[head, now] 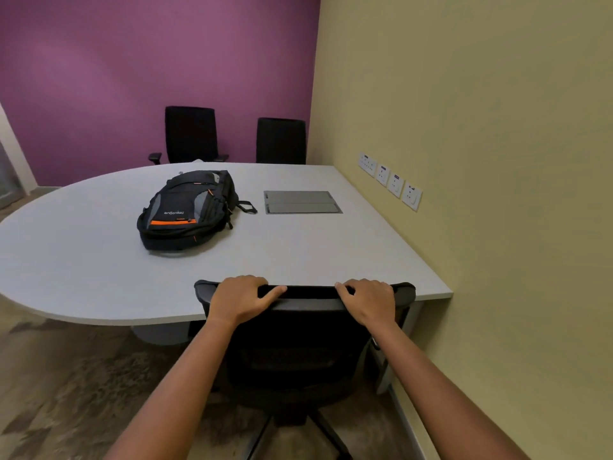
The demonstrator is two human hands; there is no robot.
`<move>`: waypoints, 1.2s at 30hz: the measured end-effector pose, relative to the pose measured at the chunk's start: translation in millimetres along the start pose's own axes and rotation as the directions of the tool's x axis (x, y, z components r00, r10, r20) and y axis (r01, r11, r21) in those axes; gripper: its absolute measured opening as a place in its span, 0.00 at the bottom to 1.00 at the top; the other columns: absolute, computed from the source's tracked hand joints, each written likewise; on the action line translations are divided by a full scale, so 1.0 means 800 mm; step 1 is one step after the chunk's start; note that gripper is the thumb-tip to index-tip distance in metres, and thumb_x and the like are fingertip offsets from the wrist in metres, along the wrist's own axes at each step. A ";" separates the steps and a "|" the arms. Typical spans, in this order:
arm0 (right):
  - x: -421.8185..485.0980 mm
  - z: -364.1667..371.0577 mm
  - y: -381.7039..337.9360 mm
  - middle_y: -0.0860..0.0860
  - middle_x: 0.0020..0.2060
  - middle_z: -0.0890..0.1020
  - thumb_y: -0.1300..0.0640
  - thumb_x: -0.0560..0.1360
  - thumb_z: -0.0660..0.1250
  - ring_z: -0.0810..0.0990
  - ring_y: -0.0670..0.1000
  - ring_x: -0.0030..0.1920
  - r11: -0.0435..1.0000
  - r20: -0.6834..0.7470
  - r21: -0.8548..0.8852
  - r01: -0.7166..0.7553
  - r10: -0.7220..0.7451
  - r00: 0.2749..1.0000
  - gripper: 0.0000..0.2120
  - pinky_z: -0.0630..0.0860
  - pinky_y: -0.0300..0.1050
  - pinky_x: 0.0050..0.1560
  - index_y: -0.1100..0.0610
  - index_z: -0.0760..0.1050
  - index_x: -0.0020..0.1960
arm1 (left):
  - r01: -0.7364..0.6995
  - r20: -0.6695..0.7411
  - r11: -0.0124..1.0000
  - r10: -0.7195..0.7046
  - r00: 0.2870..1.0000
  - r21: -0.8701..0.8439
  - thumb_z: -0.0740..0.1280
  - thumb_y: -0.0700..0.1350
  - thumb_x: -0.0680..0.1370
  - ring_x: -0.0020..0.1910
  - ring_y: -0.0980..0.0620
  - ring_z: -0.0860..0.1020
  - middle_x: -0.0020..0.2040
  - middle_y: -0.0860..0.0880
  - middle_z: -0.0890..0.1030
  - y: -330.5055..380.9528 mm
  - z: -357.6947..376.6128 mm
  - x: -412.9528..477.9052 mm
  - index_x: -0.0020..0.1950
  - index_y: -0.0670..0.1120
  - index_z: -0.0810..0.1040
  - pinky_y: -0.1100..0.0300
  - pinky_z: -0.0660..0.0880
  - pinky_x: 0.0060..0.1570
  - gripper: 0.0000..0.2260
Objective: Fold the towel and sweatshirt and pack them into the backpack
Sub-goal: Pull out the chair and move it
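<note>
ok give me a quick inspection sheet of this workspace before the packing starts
surface: grey table, rounded at its left end, with a closed grey floor-box panel set into it
job's things: black, grey and orange backpack lying flat on the table, looks zipped; towel and sweatshirt not seen
clutter: nothing seen
grippers: left hand and right hand each in a grip on the top edge of the near black chair
cables: nothing seen
surroundings: two black chairs at the far side, purple wall behind, beige wall with a row of sockets on the right
</note>
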State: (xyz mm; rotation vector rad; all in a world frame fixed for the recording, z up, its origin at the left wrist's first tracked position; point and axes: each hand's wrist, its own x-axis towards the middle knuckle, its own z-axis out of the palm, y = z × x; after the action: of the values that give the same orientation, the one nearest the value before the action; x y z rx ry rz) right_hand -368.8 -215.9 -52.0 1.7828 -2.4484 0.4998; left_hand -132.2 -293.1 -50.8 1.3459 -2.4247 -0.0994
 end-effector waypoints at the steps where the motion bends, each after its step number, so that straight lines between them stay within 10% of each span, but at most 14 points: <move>1: 0.002 0.002 -0.003 0.50 0.48 0.83 0.39 0.78 0.51 0.79 0.52 0.51 1.000 -0.007 -0.001 -0.008 0.008 1.000 0.24 0.66 0.49 0.61 0.50 0.80 0.56 | 0.012 -0.003 1.000 -0.012 1.000 0.005 0.35 0.77 0.62 0.45 0.51 0.79 0.46 0.51 0.83 -0.003 -0.001 0.002 0.49 0.50 0.82 0.53 0.76 0.47 0.47; 36: 0.103 0.013 0.033 0.47 0.54 0.82 0.43 0.79 0.52 0.78 0.51 0.54 0.999 0.137 0.005 0.051 -0.051 0.989 0.18 0.68 0.48 0.59 0.47 0.78 0.58 | 0.030 -0.044 0.999 -0.028 0.999 0.034 0.37 0.65 0.64 0.40 0.48 0.78 0.39 0.46 0.81 -0.001 0.040 0.083 0.42 0.43 0.79 0.58 0.65 0.37 0.38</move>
State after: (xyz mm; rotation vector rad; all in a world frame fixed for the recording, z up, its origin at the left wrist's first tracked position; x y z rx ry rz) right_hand -418.8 -287.3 -46.8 1.9367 -2.4820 0.3867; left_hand -174.5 -352.4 -61.9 1.3839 -2.3816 -0.0356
